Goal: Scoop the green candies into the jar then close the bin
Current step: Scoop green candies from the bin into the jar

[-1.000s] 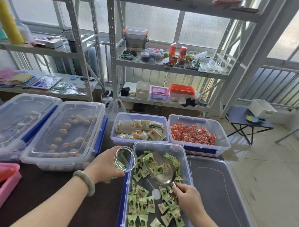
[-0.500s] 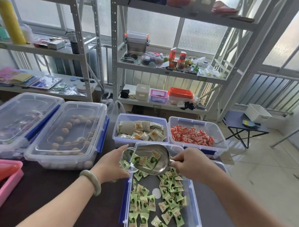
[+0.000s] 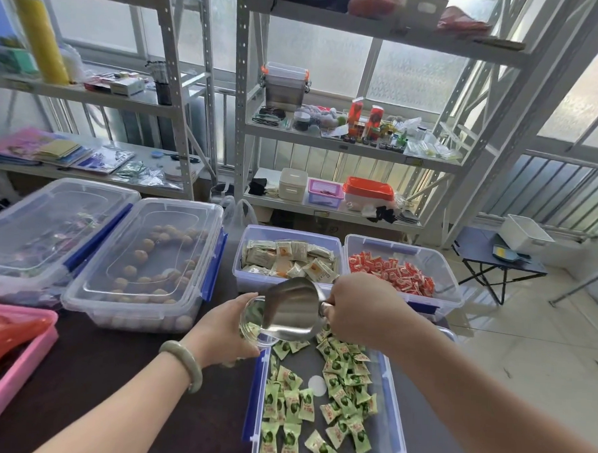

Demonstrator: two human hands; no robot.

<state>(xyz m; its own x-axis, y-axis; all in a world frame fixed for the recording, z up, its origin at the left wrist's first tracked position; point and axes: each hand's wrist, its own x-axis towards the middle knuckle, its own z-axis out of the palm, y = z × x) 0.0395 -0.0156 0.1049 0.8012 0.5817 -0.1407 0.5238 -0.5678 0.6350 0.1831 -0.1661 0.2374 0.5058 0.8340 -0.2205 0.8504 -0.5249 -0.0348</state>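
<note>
My right hand [image 3: 359, 309] grips the tipped scoop [image 3: 292, 308], pouring green candies [image 3: 338, 392] into the jar [image 3: 252, 322] my left hand [image 3: 223, 329] clasps; next, scoop again.

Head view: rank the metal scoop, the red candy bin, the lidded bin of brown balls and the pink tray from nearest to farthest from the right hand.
1. Metal scoop, held in the right hand.
2. Red candy bin, just behind.
3. Bin of brown balls, left.
4. Pink tray, far left.

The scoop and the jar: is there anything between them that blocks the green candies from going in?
Nothing visible blocks it. The scoop, held by the right hand, is tipped with its lip at the open mouth of the jar, which the left hand holds at the bin edge.
</note>
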